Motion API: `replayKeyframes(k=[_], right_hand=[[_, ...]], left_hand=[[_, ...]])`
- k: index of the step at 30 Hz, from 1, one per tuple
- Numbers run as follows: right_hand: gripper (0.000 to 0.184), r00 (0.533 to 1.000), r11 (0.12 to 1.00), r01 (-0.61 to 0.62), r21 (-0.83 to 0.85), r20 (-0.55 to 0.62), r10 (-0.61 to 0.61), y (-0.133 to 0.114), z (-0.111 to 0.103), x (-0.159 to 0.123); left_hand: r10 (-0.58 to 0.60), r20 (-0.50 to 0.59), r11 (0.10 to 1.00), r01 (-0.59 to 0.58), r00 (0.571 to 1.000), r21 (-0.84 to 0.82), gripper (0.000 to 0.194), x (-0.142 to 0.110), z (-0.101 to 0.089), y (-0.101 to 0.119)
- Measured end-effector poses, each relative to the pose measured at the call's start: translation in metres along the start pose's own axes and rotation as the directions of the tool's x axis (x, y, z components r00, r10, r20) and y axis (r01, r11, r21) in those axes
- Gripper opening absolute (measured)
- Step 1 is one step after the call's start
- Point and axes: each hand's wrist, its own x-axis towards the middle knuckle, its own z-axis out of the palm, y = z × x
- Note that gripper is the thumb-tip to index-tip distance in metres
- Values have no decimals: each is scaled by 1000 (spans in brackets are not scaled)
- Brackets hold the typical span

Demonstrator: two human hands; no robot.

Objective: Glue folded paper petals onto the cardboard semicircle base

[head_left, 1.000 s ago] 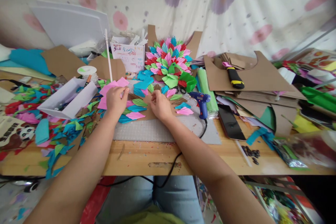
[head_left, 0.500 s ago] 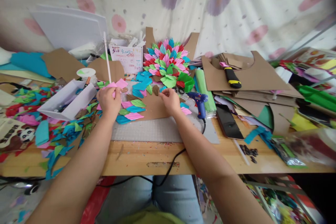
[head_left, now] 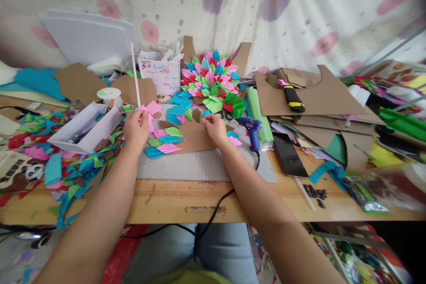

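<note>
My left hand (head_left: 136,128) is closed at the left side, its fingertips on the pink crepe paper pieces (head_left: 153,108). My right hand (head_left: 214,128) is pinched at the top edge of a brown cardboard piece (head_left: 196,136), at the base of a small blue paper leaf (head_left: 206,113). Pleated paper leaves, among them a green one (head_left: 175,132) and a brown one (head_left: 196,115), line the cardboard's left and upper edges. The cardboard lies on a grey cutting mat (head_left: 179,166). Beside my right hand stands a blue glue gun (head_left: 252,131).
A white box (head_left: 84,128) and paper scraps (head_left: 83,168) lie left. Behind stands a colourful paper-feather peacock (head_left: 213,77). Right are a green paper roll (head_left: 258,115), a phone (head_left: 289,154) and stacked cardboard (head_left: 319,93) with a utility knife (head_left: 293,98). The black cord (head_left: 216,213) hangs over the front edge.
My left hand has shifted slightly left, showing more of the pink paper by its fingertips. My right hand stays at the cardboard's top edge.
</note>
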Motion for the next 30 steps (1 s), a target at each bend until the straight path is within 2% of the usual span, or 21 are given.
replayKeyframes(k=[5, 10, 14, 19, 30], right_hand=[[18, 999, 996, 37, -77, -9, -37, -2, 0, 0], [18, 997, 990, 61, -125, -44, -67, -3, 1, -2], [20, 996, 990, 67, -121, -48, -73, -2, 4, -4], [22, 997, 992, 70, -106, -24, -73, -2, 7, -7], [12, 985, 972, 175, -159, 41, -171, -3, 10, -13]], left_hand=[[-40, 127, 998, 47, 991, -49, 28, 0, -1, 4], [-135, 245, 991, 135, 960, 17, 27, 1, 1, -1], [-133, 230, 991, 125, 964, 53, 28, 0, 3, -6], [-90, 213, 996, 88, 973, 19, 29, -1, 6, -9], [40, 50, 999, -38, 998, -29, 23, 0, 3, -4]])
